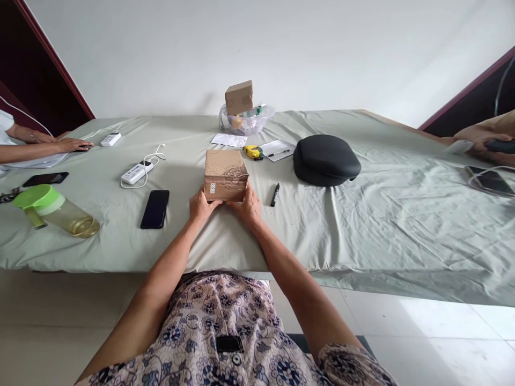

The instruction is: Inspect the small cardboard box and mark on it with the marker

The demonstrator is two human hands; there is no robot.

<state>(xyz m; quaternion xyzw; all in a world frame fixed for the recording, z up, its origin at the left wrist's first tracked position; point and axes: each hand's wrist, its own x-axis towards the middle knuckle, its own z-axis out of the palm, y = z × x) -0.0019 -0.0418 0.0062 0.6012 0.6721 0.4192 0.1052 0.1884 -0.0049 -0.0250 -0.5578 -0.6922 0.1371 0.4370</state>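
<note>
A brown cardboard box [225, 174] with black scribbled lines on its right side and a small white label stands in front of me on the table. My left hand [202, 206] grips its near left corner, thumb along the lower front edge. At the near right corner, my right hand [247, 206] grips it the same way. Both sets of fingertips are partly hidden by the box. To the right of it lies a black marker [275, 194]. Just behind are a yellow tape measure [253, 152] and a white sheet [277, 150] with a pen [278, 153] on it.
A clear basin [253, 124] holding another cardboard box [238, 97] stands by the wall. Right is a black case [326, 161]; left are a phone [155, 209], a power strip [137, 172] and a green-lidded jug [60, 212]. Other people's hands [74, 145] show at both sides.
</note>
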